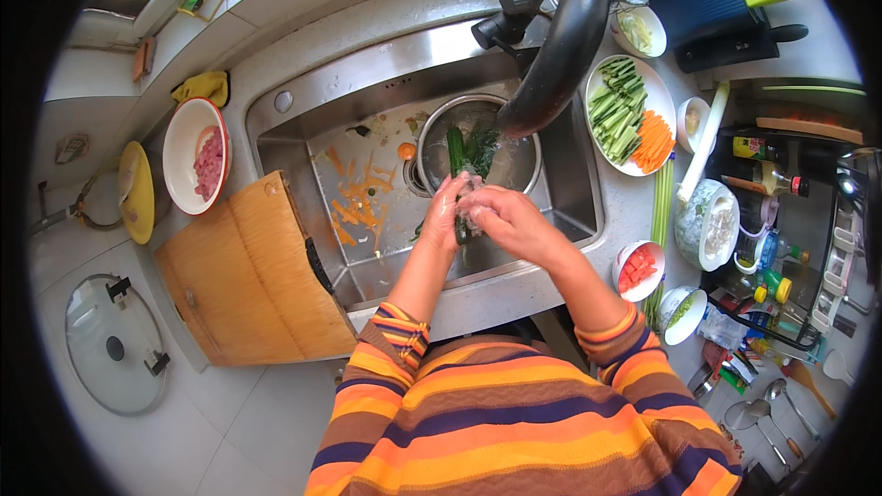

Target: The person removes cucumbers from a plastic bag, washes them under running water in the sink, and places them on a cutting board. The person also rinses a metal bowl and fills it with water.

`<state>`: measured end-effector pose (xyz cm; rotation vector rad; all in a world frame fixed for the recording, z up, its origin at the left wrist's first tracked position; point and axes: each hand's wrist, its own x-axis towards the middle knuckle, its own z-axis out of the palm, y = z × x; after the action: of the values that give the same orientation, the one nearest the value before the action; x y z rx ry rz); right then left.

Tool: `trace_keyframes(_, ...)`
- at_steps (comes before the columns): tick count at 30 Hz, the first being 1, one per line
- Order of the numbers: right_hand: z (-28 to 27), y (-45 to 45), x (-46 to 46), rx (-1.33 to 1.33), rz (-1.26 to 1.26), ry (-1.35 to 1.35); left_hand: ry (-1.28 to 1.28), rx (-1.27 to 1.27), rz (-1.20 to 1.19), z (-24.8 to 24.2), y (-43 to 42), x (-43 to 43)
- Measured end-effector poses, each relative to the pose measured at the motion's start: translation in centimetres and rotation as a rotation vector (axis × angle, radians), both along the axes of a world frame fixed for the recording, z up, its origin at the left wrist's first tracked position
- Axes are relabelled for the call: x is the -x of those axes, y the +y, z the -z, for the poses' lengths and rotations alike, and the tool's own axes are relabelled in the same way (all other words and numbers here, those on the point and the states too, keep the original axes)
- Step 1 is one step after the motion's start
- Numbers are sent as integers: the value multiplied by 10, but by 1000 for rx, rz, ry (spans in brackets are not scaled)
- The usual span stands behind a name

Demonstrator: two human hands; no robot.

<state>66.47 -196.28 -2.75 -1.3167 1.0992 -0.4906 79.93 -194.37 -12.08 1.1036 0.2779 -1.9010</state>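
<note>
Both hands are wet and meet over the near rim of a round metal basin (pixel 425 131) in the stainless steel sink (pixel 303 151). My left hand (pixel 443 210) grips a dark green cucumber (pixel 455 148), which points away from me; its near end shows below my fingers. My right hand (pixel 506 220) is curled around the same cucumber from the other side, with water splashing between the hands. Another dark green vegetable (pixel 484 145), probably a cucumber, lies in the water in the basin. The black faucet (pixel 565 48) arches over the basin's right side.
Orange peelings (pixel 362 200) litter the sink floor. A wooden cutting board (pixel 255 275) overlaps the sink's left edge, near a bowl of chopped meat (pixel 180 151). At right stand a plate of cut vegetables (pixel 661 93), a bowl of red cubes (pixel 637 270), a cut winter melon (pixel 703 224) and a knife block (pixel 696 7).
</note>
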Motion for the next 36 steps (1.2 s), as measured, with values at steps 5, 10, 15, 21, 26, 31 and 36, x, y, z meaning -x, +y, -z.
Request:
trace_keyframes(5,-3,26,2,-84,218,228,32,156,-11,-16,-3,25)
trace_keyframes(10,13,33,-10,-76,241,328,44,28,-134,-28,4,45)
trace_keyframes(15,-18,47,-8,-159,142,328,108,-7,-13,9,-25,18)
trace_keyframes(21,-56,70,0,-95,187,155,30,-66,-184,42,-58,-13)
trace_keyframes(26,-36,73,0,-121,309,68,133,-30,-283,22,-59,-15)
trace_keyframes(31,-10,63,-7,-161,330,124,48,-3,-81,-6,-37,6)
trace_keyframes(36,1,52,3,-337,337,-83,100,128,-116,-26,-11,-1)
